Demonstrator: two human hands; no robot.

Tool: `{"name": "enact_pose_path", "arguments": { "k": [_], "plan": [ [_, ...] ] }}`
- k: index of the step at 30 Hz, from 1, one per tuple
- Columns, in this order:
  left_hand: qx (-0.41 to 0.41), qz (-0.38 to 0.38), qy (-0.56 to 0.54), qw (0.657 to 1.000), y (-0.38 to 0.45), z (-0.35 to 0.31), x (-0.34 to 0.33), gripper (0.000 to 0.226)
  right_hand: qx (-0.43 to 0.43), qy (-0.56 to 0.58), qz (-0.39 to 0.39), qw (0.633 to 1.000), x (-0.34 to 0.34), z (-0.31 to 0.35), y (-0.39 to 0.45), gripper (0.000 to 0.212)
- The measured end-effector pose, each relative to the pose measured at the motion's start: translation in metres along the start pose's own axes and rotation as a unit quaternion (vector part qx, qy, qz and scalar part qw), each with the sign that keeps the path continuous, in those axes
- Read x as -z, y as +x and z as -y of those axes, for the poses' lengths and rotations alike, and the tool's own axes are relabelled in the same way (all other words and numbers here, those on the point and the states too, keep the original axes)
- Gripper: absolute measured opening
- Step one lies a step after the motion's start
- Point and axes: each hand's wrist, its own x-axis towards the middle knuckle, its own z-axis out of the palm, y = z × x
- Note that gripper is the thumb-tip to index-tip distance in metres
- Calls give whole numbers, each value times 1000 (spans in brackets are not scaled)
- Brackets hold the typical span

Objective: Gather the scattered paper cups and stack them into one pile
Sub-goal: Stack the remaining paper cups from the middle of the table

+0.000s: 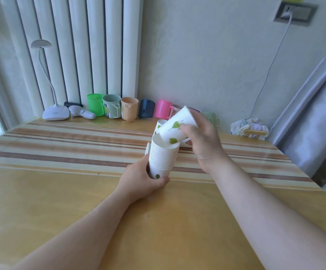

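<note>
Your left hand is wrapped around the foot of the stack, fingers curled round its bottom cup, holding it upright just above the table. The stack is many nested white cups with green leaf prints, rims banded close together. Your right hand grips a single cup by its side, thumb in front and the fingers closed behind it. That cup is tilted, mouth up and to the right, its base dipping into the open mouth of the top cup in the stack. Behind the stack another paper cup peeks out on the table; whether it stands alone or with others is hard to tell, since your hand and the tilted cup hide most of it. Along the wall sits a row of plastic mugs, empty as far as their mouths show, next to a lamp.
</note>
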Motion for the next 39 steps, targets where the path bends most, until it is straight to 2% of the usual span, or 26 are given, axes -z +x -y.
{"name": "enact_pose_path", "arguments": {
  "k": [2, 4, 6, 9, 11, 12, 14, 15, 17, 19, 21, 24, 25, 27, 30, 33, 37, 39],
  "plan": [
    [-2, 0, -1, 1000, -1, 0, 0, 44, -5, -111, 18, 994, -2, -7, 1, 84],
    [-2, 3, -7, 1000, -1, 1, 0, 43, 9, -206, 58, 977, -5, -13, -1, 101],
    [-3, 7, -14, 1000, -1, 1, 1, 45, 6, -220, 80, 972, -5, -20, -3, 114],
    [-3, 22, -8, 1000, 1, 4, 1, 47, -36, -174, 81, 981, 1, -40, -7, 135],
    [-6, 35, 22, 999, 4, 4, 1, 54, -69, -164, 93, 980, 3, -60, -16, 127],
    [-12, 45, 39, 998, 5, 5, -1, 60, -85, -170, 99, 977, 2, -69, -23, 114],
    [-19, 69, 51, 996, 5, 6, 0, 66, -105, -184, 96, 973, 2, -85, -32, 73],
    [-14, 76, 35, 996, 4, 5, 1, 61, -111, -193, 83, 971, 3, -90, -34, 56],
    [39, 47, -67, 996, 3, 6, 4, 45, -110, -200, 48, 972, 9, -95, -36, 43],
    [142, -29, -171, 975, 9, 4, 8, 30, -103, -196, 8, 975, 17, -99, -39, 44],
    [212, -59, -195, 956, 17, -2, 10, 30, -106, -191, -17, 976, 23, -108, -44, 47],
    [223, -28, -151, 963, 27, -8, 3, 23, -117, -187, -30, 975, 24, -115, -45, 45],
    [221, -30, -138, 965, 29, -10, 0, 15, -118, -188, -31, 975, 25, -116, -45, 45],
    [225, -41, -133, 965, 30, -11, -4, 11, -117, -186, -30, 975, 27, -116, -43, 47],
    [248, -48, -253, 934, 28, -15, 1, 14, -123, -181, -16, 976, 30, -118, -44, 48],
    [228, -55, -357, 904, 30, -31, 13, 13, -118, -172, -3, 978, 31, -117, -43, 48],
    [140, -131, -417, 888, 36, -80, 39, 10, -117, -163, -2, 980, 31, -118, -42, 48],
    [87, -156, -444, 878, 37, -106, 55, 32, -116, -161, 0, 980, 31, -117, -43, 48]
  ]
}}
